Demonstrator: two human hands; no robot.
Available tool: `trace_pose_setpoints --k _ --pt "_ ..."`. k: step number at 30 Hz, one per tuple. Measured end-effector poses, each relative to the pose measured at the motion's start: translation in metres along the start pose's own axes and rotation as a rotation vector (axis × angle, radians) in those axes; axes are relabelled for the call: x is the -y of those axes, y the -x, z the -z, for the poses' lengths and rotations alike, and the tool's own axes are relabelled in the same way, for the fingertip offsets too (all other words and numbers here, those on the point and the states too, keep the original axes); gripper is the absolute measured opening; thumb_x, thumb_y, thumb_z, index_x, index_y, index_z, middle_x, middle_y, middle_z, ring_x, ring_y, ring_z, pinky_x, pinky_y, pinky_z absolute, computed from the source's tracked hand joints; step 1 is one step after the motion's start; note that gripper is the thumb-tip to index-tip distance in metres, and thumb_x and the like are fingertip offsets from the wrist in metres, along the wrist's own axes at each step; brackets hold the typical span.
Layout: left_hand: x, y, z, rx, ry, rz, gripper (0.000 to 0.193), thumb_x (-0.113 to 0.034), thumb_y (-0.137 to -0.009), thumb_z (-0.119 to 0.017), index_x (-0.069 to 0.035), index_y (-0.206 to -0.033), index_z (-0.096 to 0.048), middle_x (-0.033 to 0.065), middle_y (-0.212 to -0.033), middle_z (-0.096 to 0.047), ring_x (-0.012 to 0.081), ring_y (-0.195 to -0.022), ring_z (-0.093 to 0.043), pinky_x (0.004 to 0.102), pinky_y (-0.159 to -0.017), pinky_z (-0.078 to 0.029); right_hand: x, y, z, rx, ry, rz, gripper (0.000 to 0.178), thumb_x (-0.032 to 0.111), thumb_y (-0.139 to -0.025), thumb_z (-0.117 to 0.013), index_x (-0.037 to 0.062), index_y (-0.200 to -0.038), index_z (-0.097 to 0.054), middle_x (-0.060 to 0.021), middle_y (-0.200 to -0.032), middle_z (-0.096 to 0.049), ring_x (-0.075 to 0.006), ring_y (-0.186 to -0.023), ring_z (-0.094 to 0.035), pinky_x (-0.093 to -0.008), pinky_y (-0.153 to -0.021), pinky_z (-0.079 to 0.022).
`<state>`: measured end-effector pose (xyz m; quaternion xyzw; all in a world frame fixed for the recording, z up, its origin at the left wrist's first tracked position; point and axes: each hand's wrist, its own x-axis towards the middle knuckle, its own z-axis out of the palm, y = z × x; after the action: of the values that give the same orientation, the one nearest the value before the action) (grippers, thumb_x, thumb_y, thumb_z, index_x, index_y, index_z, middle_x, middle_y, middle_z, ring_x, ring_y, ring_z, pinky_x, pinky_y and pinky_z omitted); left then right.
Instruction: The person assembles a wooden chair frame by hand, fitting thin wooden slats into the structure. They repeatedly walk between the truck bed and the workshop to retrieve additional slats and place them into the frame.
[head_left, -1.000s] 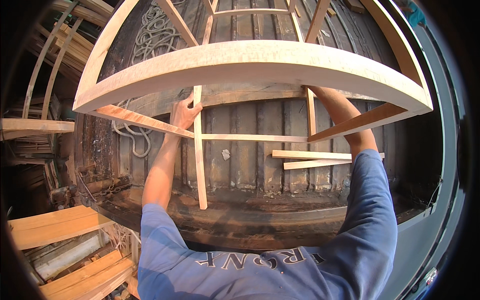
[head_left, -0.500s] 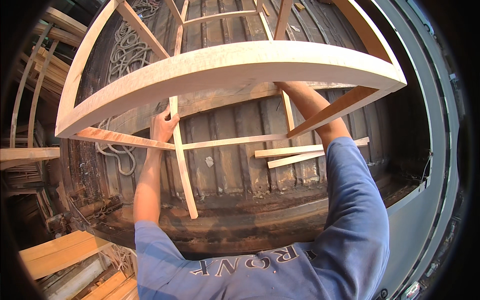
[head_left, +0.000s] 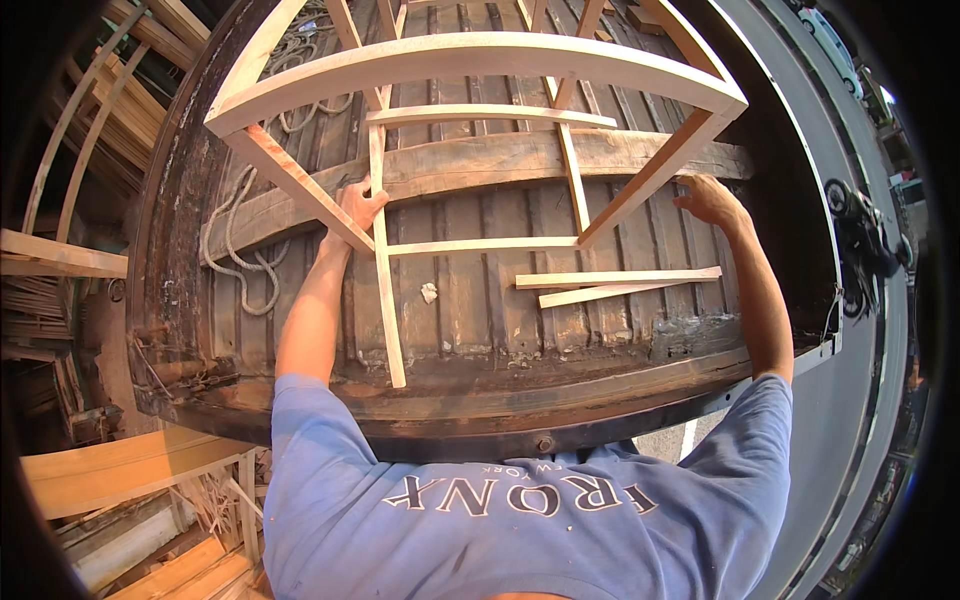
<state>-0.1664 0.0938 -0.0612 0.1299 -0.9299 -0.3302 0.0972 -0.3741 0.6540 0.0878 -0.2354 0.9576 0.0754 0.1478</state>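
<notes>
A pale wooden frame (head_left: 480, 58) with a curved front rail and slanting legs stands in a ribbed truck bed (head_left: 460, 330). My left hand (head_left: 360, 208) is closed at a long thin wooden strip (head_left: 388, 310), its thumb against the strip and its fingers partly hidden. The strip runs toward me past the lower crossbar (head_left: 485, 246) of the frame. Another flat strip (head_left: 490, 115) lies across behind the curved rail. My right hand (head_left: 712, 202) is outside the right leg, holding nothing, fingers loosely bent and apart, near the end of a thick plank (head_left: 640, 155).
Two loose strips (head_left: 620, 280) lie on the bed at right. Rope (head_left: 240, 250) is coiled along the left side. Lumber (head_left: 110, 475) is stacked beyond the left edge. The truck's side wall (head_left: 785, 130) borders a road with a motorcycle (head_left: 865, 245).
My right hand has come out from behind the curved rail to the right of the frame. My left hand stays at the strip. The view has shifted, and the frame appears farther off.
</notes>
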Motion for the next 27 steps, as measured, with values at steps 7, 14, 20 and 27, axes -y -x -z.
trace_pose_setpoints --k 7,14,20,27 --pt "0.014 -0.008 -0.006 -0.023 -0.057 -0.063 0.038 -0.034 -0.082 -0.066 0.002 -0.092 -0.072 0.0297 -0.09 -0.069 0.0447 -0.085 -0.069 0.0465 -0.076 -0.053 -0.01 0.095 0.017 -0.204 -0.392 -0.285 0.054 0.034 -0.092 -0.068 0.0027 -0.135 -0.059 -0.0238 -0.124 -0.066 -0.0347 -0.117 -0.064 -0.0428 -0.1 -0.05" --pt "0.017 -0.008 -0.009 0.034 0.077 -0.007 0.039 -0.031 -0.083 -0.066 0.005 -0.097 -0.071 0.025 -0.081 -0.07 0.0287 -0.072 -0.069 0.0427 -0.069 -0.051 -0.015 0.103 -0.036 -0.047 -0.556 -0.318 0.056 0.034 -0.091 -0.069 0.003 -0.136 -0.058 -0.0224 -0.11 -0.072 -0.0303 -0.1 -0.072 -0.0399 -0.086 -0.057" --pt "0.017 -0.011 -0.008 0.059 0.062 -0.005 0.04 -0.029 -0.083 -0.067 0.007 -0.101 -0.071 0.0244 -0.081 -0.071 0.0279 -0.073 -0.069 0.0416 -0.07 -0.051 -0.031 0.095 -0.041 -0.077 -0.632 -0.316 0.055 0.032 -0.091 -0.07 0.0005 -0.135 -0.057 -0.0199 -0.102 -0.073 -0.0246 -0.081 -0.074 -0.0372 -0.072 -0.059" --pt "0.017 -0.013 -0.008 0.032 0.072 0.015 0.04 -0.032 -0.081 -0.066 0.006 -0.091 -0.071 0.0246 -0.076 -0.068 0.0268 -0.07 -0.068 0.0413 -0.069 -0.051 -0.038 0.092 -0.041 -0.047 -0.65 -0.323 0.057 0.032 -0.092 -0.069 -0.0014 -0.136 -0.056 -0.0203 -0.104 -0.073 -0.0241 -0.082 -0.073 -0.0369 -0.071 -0.058"
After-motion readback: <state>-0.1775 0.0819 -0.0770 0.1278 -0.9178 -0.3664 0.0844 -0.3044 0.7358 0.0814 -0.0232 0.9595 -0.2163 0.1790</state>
